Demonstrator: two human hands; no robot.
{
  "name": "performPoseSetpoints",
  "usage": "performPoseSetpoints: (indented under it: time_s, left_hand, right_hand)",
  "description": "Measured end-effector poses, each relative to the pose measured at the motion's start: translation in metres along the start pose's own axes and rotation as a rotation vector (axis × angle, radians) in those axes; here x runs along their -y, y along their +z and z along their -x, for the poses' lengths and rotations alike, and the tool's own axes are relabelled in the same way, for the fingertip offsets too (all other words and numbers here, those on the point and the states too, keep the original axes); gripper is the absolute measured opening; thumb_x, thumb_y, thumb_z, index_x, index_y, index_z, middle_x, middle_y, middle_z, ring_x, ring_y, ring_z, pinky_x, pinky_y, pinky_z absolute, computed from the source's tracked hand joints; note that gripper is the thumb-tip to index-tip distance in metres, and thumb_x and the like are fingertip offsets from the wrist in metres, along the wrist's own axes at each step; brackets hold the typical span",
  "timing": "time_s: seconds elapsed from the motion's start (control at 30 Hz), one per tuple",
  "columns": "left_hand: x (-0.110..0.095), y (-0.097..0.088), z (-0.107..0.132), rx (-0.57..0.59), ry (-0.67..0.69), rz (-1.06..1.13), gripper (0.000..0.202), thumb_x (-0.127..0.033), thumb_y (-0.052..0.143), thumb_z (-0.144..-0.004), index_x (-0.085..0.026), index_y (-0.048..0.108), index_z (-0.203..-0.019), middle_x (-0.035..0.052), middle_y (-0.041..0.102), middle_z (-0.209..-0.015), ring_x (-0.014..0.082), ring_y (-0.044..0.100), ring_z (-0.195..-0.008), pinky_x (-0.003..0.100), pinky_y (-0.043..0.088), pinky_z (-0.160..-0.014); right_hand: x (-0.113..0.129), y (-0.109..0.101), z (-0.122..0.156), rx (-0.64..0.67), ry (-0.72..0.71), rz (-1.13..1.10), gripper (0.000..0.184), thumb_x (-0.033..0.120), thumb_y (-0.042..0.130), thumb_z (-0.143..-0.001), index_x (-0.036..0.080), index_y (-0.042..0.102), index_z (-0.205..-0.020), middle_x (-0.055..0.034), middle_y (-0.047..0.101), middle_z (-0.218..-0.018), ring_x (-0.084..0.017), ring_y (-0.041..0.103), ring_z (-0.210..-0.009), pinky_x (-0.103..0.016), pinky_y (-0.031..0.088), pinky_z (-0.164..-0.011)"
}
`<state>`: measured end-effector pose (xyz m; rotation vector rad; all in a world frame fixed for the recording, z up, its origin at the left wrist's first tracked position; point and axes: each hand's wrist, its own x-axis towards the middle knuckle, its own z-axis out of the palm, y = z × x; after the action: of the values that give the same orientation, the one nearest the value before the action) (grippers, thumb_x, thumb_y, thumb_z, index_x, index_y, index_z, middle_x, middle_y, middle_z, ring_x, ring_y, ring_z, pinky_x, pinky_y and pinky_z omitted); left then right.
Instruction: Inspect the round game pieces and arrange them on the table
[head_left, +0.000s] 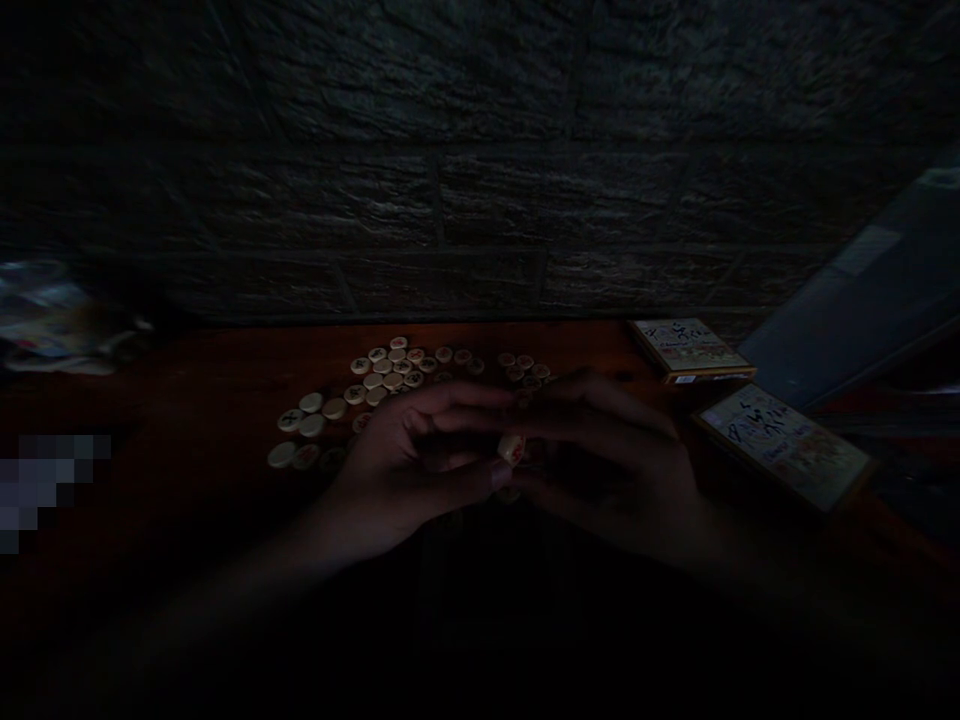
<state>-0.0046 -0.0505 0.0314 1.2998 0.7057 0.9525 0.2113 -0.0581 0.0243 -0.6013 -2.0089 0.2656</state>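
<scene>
The scene is very dark. My left hand [409,460] and my right hand [607,460] meet over a dark wooden table [195,400], fingertips touching. Between them sits a small round pale game piece [511,448] with a red mark, pinched by fingers of both hands. Behind the hands lie several pale round pieces [390,375] scattered on the table, some with black marks, some with red. A few more pieces [304,430] lie to the left of my left hand.
Two flat printed box halves lie at the right, one near the wall [690,350] and one closer [784,445]. A dark brick wall [480,200] rises behind the table. Crumpled pale wrapping [52,320] lies at far left.
</scene>
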Motion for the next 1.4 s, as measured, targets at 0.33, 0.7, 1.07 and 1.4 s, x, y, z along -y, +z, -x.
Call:
performPoseSetpoints:
  time_s: [0.33, 0.7, 1.07, 1.4]
  left_hand:
    - [-0.0015, 0.0020, -0.0013, 0.026, 0.031, 0.058, 0.037, -0.008, 0.086, -0.078, -0.025, 0.078, -0.110, -0.0022, 0.084, -0.093, 0.0109, 0.080, -0.080, 0.013, 0.062, -0.071]
    - [0.0024, 0.0021, -0.0020, -0.060, 0.124, -0.044, 0.029, -0.010, 0.083, -0.084, -0.027, 0.082, -0.108, -0.0021, 0.085, -0.090, 0.0102, 0.081, -0.077, 0.012, 0.063, -0.072]
    - [0.0058, 0.0012, -0.0009, -0.071, 0.141, -0.104, 0.033, -0.013, 0.087, -0.080, -0.026, 0.081, -0.110, -0.0007, 0.085, -0.090, 0.0135, 0.081, -0.076, 0.016, 0.065, -0.072]
    - [0.0024, 0.0029, -0.0001, -0.049, 0.093, -0.019, 0.021, -0.016, 0.077, -0.091, -0.025, 0.080, -0.110, -0.0007, 0.085, -0.091, 0.0132, 0.081, -0.080, 0.017, 0.066, -0.074]
  right_hand:
    - [-0.0010, -0.0013, 0.0011, 0.026, -0.061, -0.016, 0.030, 0.017, 0.081, -0.085, 0.010, 0.074, -0.114, -0.0126, 0.072, -0.113, -0.018, 0.071, -0.105, -0.025, 0.059, -0.089]
    - [0.0035, 0.0039, -0.0026, 0.033, 0.359, -0.376, 0.009, 0.020, 0.070, -0.096, 0.020, 0.079, -0.098, -0.0024, 0.077, -0.092, -0.012, 0.072, -0.087, -0.020, 0.056, -0.076]
    - [0.0059, 0.0040, -0.0052, 0.064, 0.722, -0.628, 0.022, 0.039, 0.070, -0.096, 0.021, 0.079, -0.088, 0.0013, 0.075, -0.078, -0.008, 0.064, -0.066, -0.016, 0.048, -0.058]
    - [0.0057, 0.0033, -0.0048, 0.068, 0.759, -0.611, 0.029, 0.046, 0.071, -0.093, 0.019, 0.082, -0.094, -0.0020, 0.072, -0.078, -0.011, 0.061, -0.065, -0.020, 0.049, -0.057]
